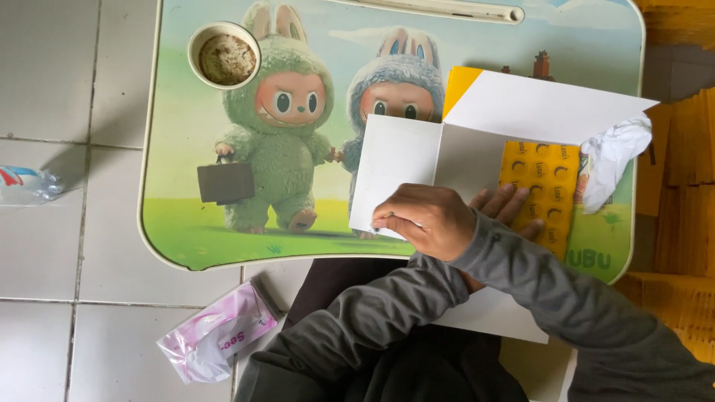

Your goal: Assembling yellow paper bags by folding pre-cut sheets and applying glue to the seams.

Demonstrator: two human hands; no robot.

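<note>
Two hands' grip on an unfolded white-and-yellow carton (477, 141): right hand (426, 220) pinching, left hand (506, 212) flat.

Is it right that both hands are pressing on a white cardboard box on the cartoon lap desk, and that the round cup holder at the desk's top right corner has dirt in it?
Not quite. The head view shows the cup holder at the top left corner of the lap desk, not the top right. The rest holds: the right hand and left hand press on the white cardboard box, and the holder looks dirty inside.
</note>
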